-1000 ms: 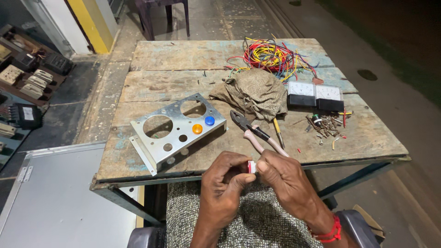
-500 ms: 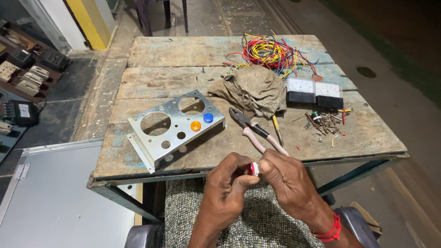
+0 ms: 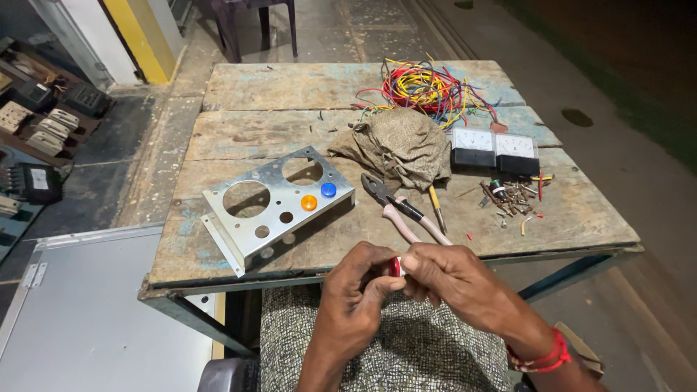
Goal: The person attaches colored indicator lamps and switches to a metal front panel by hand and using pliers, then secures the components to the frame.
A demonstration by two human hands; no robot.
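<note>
A: Your left hand (image 3: 353,301) and right hand (image 3: 454,283) both pinch one small red lamp (image 3: 394,266) at the fingertips, just off the near edge of the table (image 3: 239,94), over your lap

B: How far along are you?

A: The panel (image 3: 272,203) already carries an orange lamp (image 3: 309,202) and a blue lamp (image 3: 328,190); its other holes are bare. The red one is not fitted, and the two meters (image 3: 495,150) sit apart by the wires (image 3: 425,87). The pliers (image 3: 399,210) lie untouched

B: And against a second ago?

A: Little differs: same grip, hands in the same spot, nothing on the table moved
</note>
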